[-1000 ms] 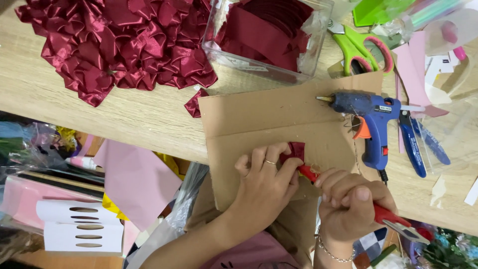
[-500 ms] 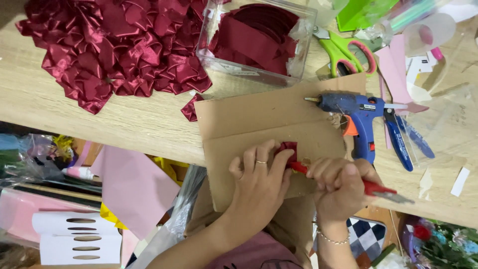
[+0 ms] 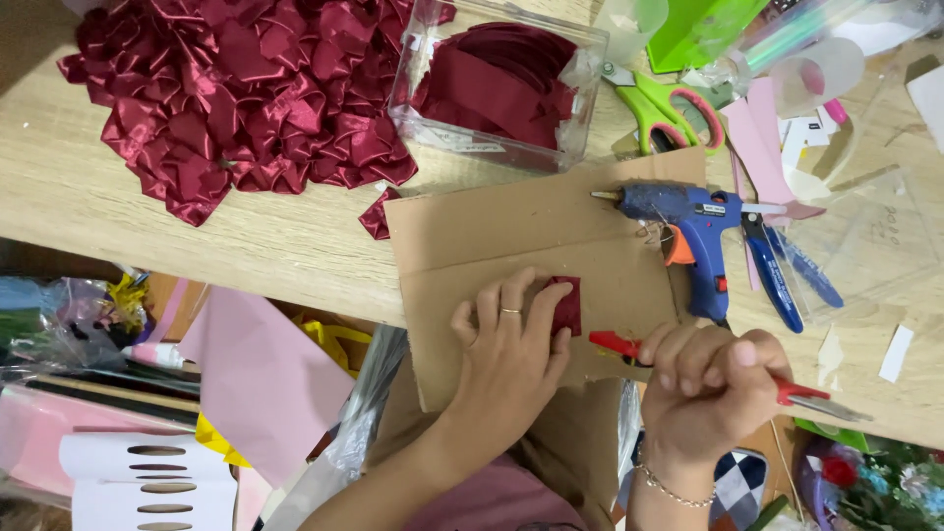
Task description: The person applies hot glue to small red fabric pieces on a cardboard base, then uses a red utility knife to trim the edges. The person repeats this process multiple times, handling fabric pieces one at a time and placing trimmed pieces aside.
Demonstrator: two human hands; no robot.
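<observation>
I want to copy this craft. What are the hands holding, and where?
The right hand grips a red-handled tool around its middle. The left hand presses a dark red fabric piece flat with its fingertips.

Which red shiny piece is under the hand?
The small dark red satin piece on the cardboard, pressed by the left hand. The others sit in the pile and the clear box.

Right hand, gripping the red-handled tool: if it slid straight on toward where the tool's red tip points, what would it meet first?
Probably the small folded dark red satin piece, pinned on the brown cardboard sheet by the left hand. The right hand holds the red-handled tool aimed left at it; a small gap remains, though height above the cardboard is unclear.
</observation>
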